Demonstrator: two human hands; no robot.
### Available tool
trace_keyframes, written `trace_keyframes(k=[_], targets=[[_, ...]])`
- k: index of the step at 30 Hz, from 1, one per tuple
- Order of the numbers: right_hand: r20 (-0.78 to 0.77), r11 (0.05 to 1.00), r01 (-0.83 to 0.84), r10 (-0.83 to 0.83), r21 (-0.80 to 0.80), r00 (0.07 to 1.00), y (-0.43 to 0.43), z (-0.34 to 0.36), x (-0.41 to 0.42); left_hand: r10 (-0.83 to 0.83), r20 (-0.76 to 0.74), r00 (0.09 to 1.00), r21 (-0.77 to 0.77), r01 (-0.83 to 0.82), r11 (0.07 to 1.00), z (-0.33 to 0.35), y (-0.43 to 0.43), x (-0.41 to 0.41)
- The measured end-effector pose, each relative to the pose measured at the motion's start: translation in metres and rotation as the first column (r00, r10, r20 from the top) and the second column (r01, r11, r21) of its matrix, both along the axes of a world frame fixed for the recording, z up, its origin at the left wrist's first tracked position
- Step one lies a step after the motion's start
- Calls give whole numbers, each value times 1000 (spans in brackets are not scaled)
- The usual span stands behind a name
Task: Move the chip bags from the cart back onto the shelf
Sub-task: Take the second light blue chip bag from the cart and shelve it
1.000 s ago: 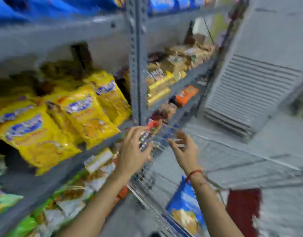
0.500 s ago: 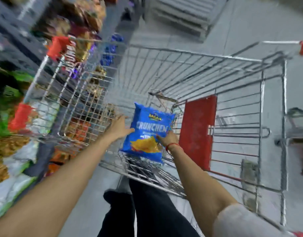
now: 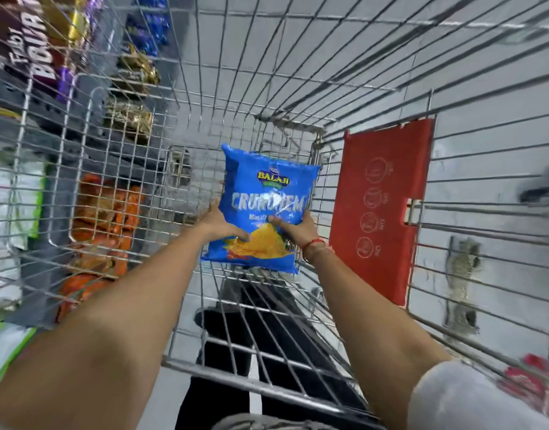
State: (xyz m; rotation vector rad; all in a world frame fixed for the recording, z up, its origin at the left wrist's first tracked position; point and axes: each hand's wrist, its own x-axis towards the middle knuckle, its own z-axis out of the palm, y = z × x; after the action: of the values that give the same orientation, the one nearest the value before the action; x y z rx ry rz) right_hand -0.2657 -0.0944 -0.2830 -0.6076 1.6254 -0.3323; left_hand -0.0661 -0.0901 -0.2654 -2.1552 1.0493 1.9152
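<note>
A blue chip bag (image 3: pixel 267 193) with a yellow chip picture stands upright inside the wire cart (image 3: pixel 391 72). My left hand (image 3: pixel 218 226) grips its lower left side. My right hand (image 3: pixel 296 229), with a red thread at the wrist, grips its lower right side. Both arms reach down into the basket. No other chip bag shows inside the cart.
A red plastic flap (image 3: pixel 381 209) hangs on the cart's near-right wall. Through the left wire wall I see shelves (image 3: pixel 43 187) with orange packs (image 3: pixel 105 209), brown and gold packs and green-white bags. Grey floor lies beyond the cart. My dark trousers show beneath the basket.
The view swung from the shelf of yellow bags down into the cart. Both hands, empty a second ago, closed on the blue chip bag, and the view has come closer to it.
</note>
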Motion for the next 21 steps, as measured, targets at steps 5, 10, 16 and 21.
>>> trace_keyframes(k=[5, 10, 16, 21], targets=[[-32, 1000, 0, 0, -8, 999, -2, -1, -1, 157, 12, 988, 72, -158, 985, -18, 6, 7], [1, 997, 76, -76, -5, 997, -11, 13, 7, 243, -51, 969, 142, -234, 962, 2, -1, 15], [22, 993, 23, -21, -116, 1000, -29, 61, 28, 375, -139, 917, -20, -381, 924, 49, -8, 29], [151, 945, 94, -48, -315, 987, -42, 125, 54, 387, -227, 893, -217, -434, 874, 117, -10, 53]])
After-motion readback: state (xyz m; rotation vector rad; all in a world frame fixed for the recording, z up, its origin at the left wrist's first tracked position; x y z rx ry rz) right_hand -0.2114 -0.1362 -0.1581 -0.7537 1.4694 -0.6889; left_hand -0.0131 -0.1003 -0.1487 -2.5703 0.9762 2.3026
